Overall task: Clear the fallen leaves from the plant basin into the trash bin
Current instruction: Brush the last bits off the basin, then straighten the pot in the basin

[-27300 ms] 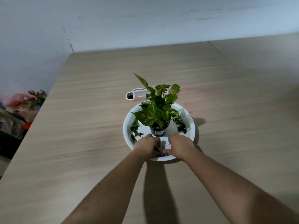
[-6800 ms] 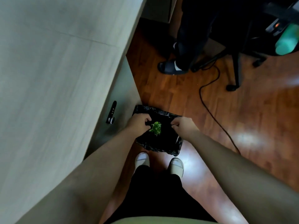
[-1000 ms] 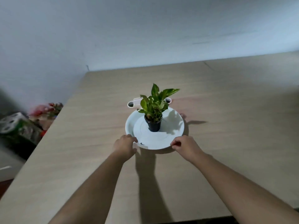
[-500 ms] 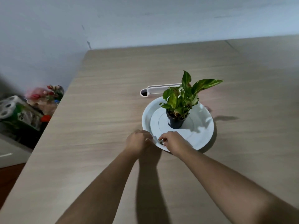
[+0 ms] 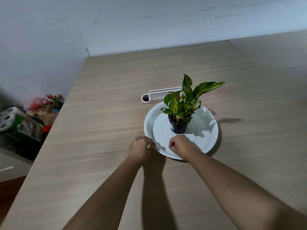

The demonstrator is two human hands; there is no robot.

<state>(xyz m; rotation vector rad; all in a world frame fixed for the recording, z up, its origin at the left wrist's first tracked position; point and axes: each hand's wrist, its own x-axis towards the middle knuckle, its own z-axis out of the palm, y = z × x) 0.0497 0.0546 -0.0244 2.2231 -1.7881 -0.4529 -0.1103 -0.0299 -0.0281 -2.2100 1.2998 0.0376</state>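
Note:
The white round basin (image 5: 208, 143) sits on the wooden table with a small potted plant (image 5: 181, 105) in a dark pot (image 5: 178, 127) at its middle. I see no loose leaves on the basin floor. My left hand (image 5: 141, 147) is curled against the basin's near-left rim and touches it. My right hand (image 5: 180, 145) rests inside the near part of the basin with its fingers pinched together. Anything inside that pinch is hidden. The trash bin is out of view.
A white elongated tray (image 5: 159, 95) lies on the wooden table (image 5: 103, 130) just behind the basin. The table's left edge drops off to clutter on the floor: a pack of paper rolls (image 5: 15, 123) and red flowers (image 5: 44, 102). A wall stands behind.
Over the last second my hands moved from the basin's two sides to its near-left rim, close together. My right hand now sits further inside the basin. The view shifted left.

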